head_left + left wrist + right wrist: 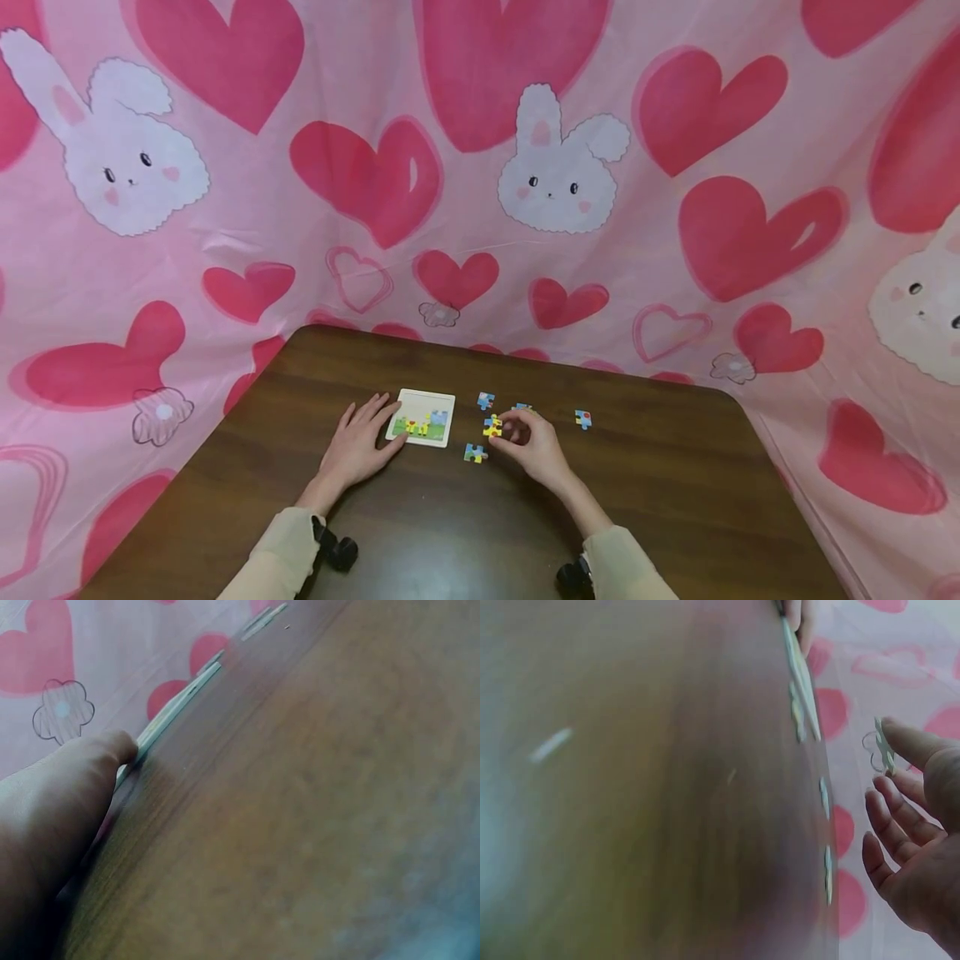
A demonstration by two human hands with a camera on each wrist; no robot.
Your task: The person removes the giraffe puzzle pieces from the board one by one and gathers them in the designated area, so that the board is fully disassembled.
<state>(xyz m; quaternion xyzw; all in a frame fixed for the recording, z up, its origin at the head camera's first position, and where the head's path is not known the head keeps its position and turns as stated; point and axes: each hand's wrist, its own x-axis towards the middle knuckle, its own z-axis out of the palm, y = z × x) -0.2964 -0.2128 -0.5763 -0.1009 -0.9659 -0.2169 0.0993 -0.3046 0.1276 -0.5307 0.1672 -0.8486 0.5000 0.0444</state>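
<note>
My left hand (pixel 358 444) lies at the left side of a small white-framed puzzle board (pixel 449 425), its extended fingers touching the edge. The thumb (pixel 112 754) meets the board's near side in the left wrist view. Green, yellow and blue pieces fill the board's lower part; its upper part shows bare backing. Between thumb and forefinger, my right hand (pixel 542 450) pinches a yellow and blue puzzle piece (pixel 492 426) just right of the board. The right wrist view shows that piece (pixel 884 746) edge-on, raised off the table, with the other fingers loosely bent.
Loose puzzle pieces lie around the right hand: one above (pixel 486 401), another nearer the person (pixel 475 453), and a piece with a red spot (pixel 583 419) farther right. One more piece (pixel 522 407) is partly hidden behind the right fingers. A pink printed cloth (pixel 465 200) hangs behind the brown table (pixel 435 525).
</note>
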